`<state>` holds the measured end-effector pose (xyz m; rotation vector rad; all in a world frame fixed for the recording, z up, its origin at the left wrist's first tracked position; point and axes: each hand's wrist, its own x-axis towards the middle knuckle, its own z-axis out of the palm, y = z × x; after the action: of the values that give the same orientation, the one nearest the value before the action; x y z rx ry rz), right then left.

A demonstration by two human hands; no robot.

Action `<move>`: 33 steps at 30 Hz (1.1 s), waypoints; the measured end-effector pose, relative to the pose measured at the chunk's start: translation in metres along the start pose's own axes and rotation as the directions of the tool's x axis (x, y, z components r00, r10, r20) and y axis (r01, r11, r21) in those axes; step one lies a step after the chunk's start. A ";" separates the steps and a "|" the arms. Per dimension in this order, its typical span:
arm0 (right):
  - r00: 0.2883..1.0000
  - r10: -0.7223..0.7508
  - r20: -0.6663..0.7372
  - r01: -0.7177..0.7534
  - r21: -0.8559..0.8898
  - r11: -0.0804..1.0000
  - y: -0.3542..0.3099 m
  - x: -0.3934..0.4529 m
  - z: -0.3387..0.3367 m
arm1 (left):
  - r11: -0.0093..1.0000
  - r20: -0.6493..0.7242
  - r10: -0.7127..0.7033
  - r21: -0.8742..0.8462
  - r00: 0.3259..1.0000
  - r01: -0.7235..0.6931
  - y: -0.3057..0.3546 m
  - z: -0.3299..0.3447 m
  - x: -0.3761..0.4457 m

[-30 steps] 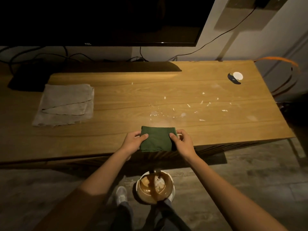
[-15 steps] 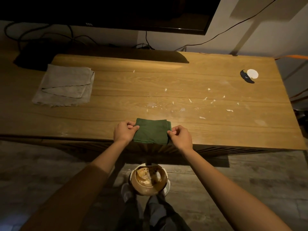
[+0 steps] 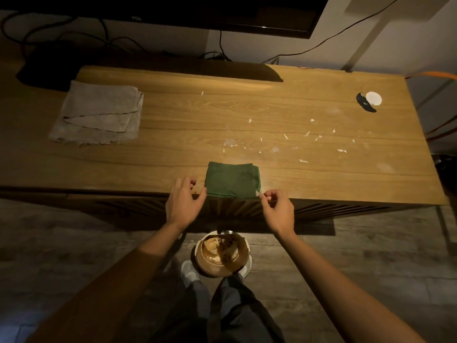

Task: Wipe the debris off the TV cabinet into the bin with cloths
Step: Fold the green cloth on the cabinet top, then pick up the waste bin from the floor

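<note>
The room is dim, and a warm pool of light falls on the middle of the counter [image 3: 247, 107], while its left end and the floor [image 3: 74, 243] sink into darkness. The television [image 3: 173, 11] throws a broad, curved shadow along the back edge of the counter, and the wall [image 3: 395, 33] at the upper right is the brightest area, crossed by long slanted shadows. The wide lens bends the counter edges toward the corners, and the forearms at the bottom look soft and slightly blurred.

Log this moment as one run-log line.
left hand: open, beside green cloth | right hand: curled at cloth corner | debris: on cabinet | bin: below
</note>
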<state>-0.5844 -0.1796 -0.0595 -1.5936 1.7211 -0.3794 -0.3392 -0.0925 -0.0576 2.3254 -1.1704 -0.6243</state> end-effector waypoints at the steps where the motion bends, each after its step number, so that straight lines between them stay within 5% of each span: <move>1: 1.000 0.006 -0.005 -0.006 -0.037 0.999 0.003 -0.008 0.000 | 0.999 0.002 0.035 0.025 0.999 -0.035 -0.007 -0.001 -0.008; 4: 1.000 0.007 0.019 -0.004 -0.145 0.989 0.013 -0.029 0.004 | 0.994 0.060 0.077 0.075 0.995 -0.081 -0.029 -0.002 -0.031; 10: 0.982 0.061 0.181 -0.010 -0.273 0.962 0.038 -0.047 0.018 | 0.994 0.262 -0.085 0.084 0.961 0.065 -0.067 0.004 -0.066; 15: 0.943 0.113 0.313 -0.012 -0.309 0.951 0.067 -0.039 0.034 | 0.967 0.178 -0.236 -0.052 0.955 0.249 -0.090 0.021 -0.097; 23: 0.779 0.084 0.621 0.257 -0.439 0.861 0.129 0.005 0.066 | 0.720 0.097 -0.631 -0.294 0.769 0.628 -0.108 0.083 -0.137; 25: 0.745 0.068 0.664 0.327 -0.452 0.830 0.142 0.017 0.075 | 0.701 0.029 -0.668 -0.312 0.744 0.642 -0.103 0.097 -0.152; 29: 0.704 0.089 0.705 0.405 -0.501 0.765 0.170 0.031 0.096 | 0.765 -0.057 -0.585 -0.370 0.809 0.527 -0.100 0.132 -0.188; 33: 0.716 0.138 0.684 0.387 -0.553 0.738 0.196 0.037 0.124 | 0.622 0.005 -0.711 -0.463 0.704 0.632 -0.122 0.181 -0.209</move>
<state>-0.6394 -0.1458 -0.2857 -2.0030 1.1579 0.8204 -0.4806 0.1093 -0.2323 2.2997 0.0157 -0.7992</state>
